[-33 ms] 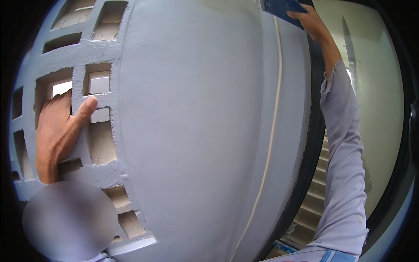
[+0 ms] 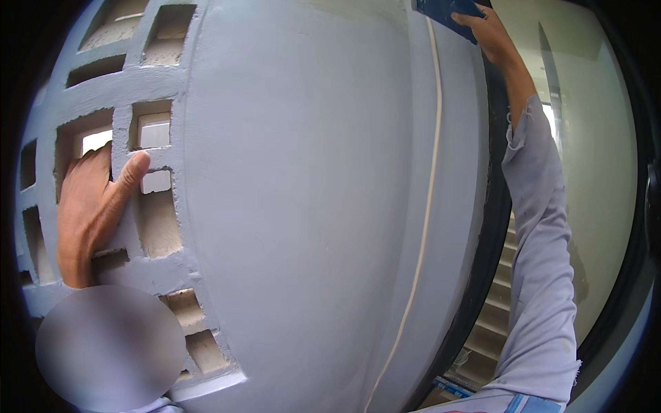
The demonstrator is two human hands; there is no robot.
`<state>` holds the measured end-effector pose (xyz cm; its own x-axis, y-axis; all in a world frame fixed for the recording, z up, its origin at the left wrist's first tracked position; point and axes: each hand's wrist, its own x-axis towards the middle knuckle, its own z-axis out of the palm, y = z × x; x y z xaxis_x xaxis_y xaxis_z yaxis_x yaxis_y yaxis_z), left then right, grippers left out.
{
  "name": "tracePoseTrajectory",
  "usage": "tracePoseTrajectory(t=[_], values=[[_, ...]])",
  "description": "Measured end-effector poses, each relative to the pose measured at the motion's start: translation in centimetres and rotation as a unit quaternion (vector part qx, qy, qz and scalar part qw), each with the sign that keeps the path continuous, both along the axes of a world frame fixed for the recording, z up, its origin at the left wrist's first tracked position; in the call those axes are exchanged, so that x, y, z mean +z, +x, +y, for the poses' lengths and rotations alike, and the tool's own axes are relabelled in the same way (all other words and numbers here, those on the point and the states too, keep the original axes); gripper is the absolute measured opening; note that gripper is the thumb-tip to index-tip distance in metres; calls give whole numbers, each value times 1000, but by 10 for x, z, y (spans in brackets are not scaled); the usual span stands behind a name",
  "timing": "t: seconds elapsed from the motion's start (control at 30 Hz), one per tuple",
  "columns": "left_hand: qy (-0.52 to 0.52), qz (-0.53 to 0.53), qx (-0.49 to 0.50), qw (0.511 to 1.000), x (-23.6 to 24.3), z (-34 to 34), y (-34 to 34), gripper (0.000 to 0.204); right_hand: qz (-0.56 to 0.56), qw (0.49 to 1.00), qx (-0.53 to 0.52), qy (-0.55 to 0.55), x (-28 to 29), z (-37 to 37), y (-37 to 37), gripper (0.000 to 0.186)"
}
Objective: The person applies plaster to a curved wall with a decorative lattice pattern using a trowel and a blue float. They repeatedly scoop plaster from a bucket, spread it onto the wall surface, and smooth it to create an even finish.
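Note:
My left hand (image 2: 89,203) grips the grey painted lattice wall (image 2: 155,72) at one of its square openings. Its fingers hook into the opening, the tips hidden, and the thumb lies over the bar beside it. High at the upper right, my right hand (image 2: 490,38) pinches a dark blue flat plate (image 2: 446,15), thumb on its near face. The plate is held against or just in front of the grey wall (image 2: 296,186), near the top of a thin pale cable (image 2: 435,117); contact cannot be made out. The plate's upper part is cut off by the picture's edge.
A dark frame (image 2: 497,144) borders the wall on the right, with a pale greenish panel (image 2: 592,172) beyond it. Light horizontal slats (image 2: 492,303) show below, behind my sleeved right arm. A blurred round patch (image 2: 110,347) covers the lower left.

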<state>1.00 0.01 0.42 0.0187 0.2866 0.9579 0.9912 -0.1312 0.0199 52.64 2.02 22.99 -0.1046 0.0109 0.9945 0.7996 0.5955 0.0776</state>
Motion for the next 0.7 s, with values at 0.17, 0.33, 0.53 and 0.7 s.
tracePoseTrajectory(t=[0.17, 0.33, 0.53, 0.7], values=[[-56, 19, -18, 998, 7, 4, -3, 80, 187, 973, 84, 110, -40, 13, -20, 36], [-21, 27, 63, 997, 3, -7, -1, 80, 134, 966, 117, 189, -6, 56, -56, 42], [-37, 8, -19, 999, 6, 3, 19, 78, 211, 816, -84, 531, 117, 150, -5, 37], [-19, 14, 53, 998, -2, 2, 4, 80, 201, 928, 297, 102, 19, 121, -62, 31]])
